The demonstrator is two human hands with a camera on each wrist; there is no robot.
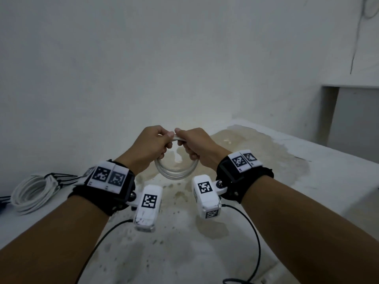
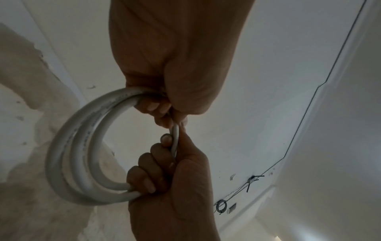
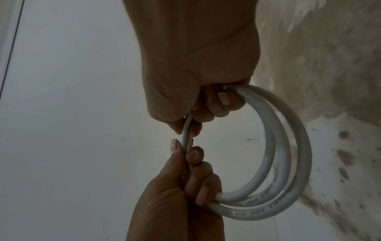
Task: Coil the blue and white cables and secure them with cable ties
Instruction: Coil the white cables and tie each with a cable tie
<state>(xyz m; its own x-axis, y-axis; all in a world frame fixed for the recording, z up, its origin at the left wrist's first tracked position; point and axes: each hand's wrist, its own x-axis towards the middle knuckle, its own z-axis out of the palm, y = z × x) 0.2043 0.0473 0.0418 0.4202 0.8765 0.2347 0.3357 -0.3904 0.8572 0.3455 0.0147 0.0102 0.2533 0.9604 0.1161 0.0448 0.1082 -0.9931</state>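
A white cable [image 1: 176,173] is wound into a small coil of a few loops and hangs in the air over the stained white surface [image 1: 205,253]. My left hand [image 1: 163,142] grips the coil's top left, fingers curled round the loops. My right hand [image 1: 185,142] grips the top right the same way, knuckles almost touching the left. In the left wrist view, the left hand [image 2: 163,112] is above and the right hand [image 2: 163,156] below, with a single strand of the cable [image 2: 175,138] running between them. The right wrist view shows the coil [image 3: 288,156] bulging right. No cable tie shows in either hand.
A larger bundle of white cable [image 1: 32,193] lies at the far left of the surface, with thin black strands [image 1: 61,178] beside it. Something blue [image 1: 2,202] peeks in at the left edge. Black camera leads [image 1: 254,232] trail below my wrists. A wall recess [image 1: 352,119] stands at the right.
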